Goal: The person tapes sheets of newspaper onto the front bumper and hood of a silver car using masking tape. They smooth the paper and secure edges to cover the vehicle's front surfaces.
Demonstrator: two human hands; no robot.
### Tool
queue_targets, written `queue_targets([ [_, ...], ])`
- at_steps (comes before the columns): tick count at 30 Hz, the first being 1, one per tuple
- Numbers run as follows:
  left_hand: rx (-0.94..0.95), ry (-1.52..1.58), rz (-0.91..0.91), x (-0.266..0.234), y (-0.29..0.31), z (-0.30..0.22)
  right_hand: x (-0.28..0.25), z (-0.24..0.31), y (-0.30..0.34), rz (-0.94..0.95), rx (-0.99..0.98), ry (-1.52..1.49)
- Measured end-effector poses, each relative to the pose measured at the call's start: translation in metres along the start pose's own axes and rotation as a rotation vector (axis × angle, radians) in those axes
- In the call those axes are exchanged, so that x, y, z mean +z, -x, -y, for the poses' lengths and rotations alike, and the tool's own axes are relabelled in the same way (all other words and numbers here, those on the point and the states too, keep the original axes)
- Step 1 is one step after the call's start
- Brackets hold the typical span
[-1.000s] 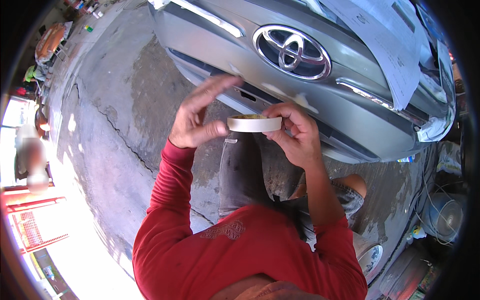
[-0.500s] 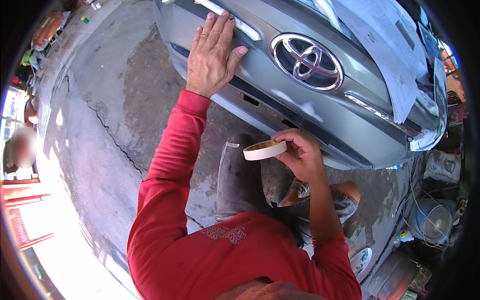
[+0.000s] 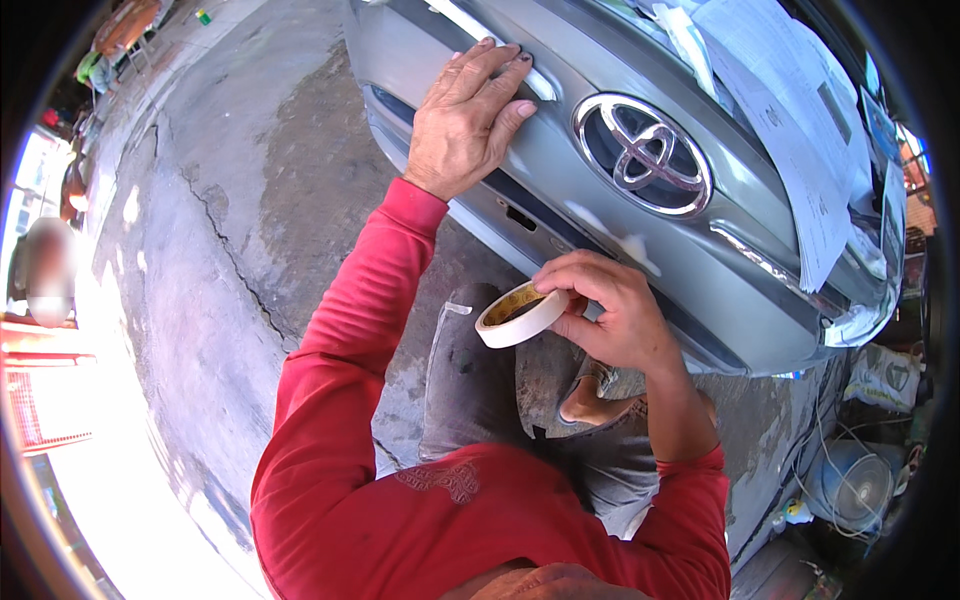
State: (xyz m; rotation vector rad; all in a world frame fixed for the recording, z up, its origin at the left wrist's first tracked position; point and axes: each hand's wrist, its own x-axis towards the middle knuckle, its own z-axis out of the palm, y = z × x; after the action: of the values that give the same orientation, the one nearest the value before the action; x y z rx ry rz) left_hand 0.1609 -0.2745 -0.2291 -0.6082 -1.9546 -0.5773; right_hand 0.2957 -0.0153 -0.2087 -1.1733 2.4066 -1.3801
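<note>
My left hand (image 3: 468,128) lies flat on the silver-grey rear panel of a car (image 3: 745,285), fingers extended and thumb apart. Its fingertips rest over a whitish-covered trim strip (image 3: 541,86) to the left of the round chrome emblem (image 3: 698,160). Between the thumb and fingers of my right hand (image 3: 625,315) is a roll of white masking tape (image 3: 522,333), tilted so that its yellow-brown core shows. The roll is held above my knee, nearer to me than the panel. No tape strand can be made out between the roll and the car.
Paper sheets (image 3: 790,130) cover the car's upper right part. A pale patch (image 3: 638,250) marks the panel below the emblem. On the right stand a plastic bucket (image 3: 850,485), cables and a white sack (image 3: 884,378). Cracked concrete floor (image 3: 230,200) stretches out on the left.
The car and both hands sit further right and lower in the picture. My left hand has slid along the trim toward its end near the emblem. The tape roll has tipped, showing more core.
</note>
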Motion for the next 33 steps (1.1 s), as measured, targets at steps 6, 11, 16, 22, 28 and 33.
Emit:
queue_targets([
  [6, -0.213, 0.186, 0.016, -0.016, -0.021, 0.04, 0.003, -0.016, 0.019, -0.029, -0.054, -0.115],
  [11, -0.882, 0.729, -0.09, -0.015, -0.045, 0.07, 0.003, -0.02, 0.025, 0.015, -0.025, -0.18],
  [16, -1.075, 0.891, 0.051, -0.011, -0.075, 0.064, -0.001, -0.023, 0.027, -0.005, -0.053, -0.193],
  [22, -1.168, 0.829, 0.075, -0.005, -0.077, 0.041, -0.007, -0.023, 0.027, 0.014, -0.048, -0.184],
  [28, -1.186, 0.686, 0.074, -0.012, -0.093, 0.039, -0.015, -0.023, 0.022, -0.001, -0.066, -0.167],
  [33, -1.192, 0.664, 0.113, -0.02, -0.102, 0.089, -0.024, -0.028, 0.025, 0.028, -0.018, -0.142],
])
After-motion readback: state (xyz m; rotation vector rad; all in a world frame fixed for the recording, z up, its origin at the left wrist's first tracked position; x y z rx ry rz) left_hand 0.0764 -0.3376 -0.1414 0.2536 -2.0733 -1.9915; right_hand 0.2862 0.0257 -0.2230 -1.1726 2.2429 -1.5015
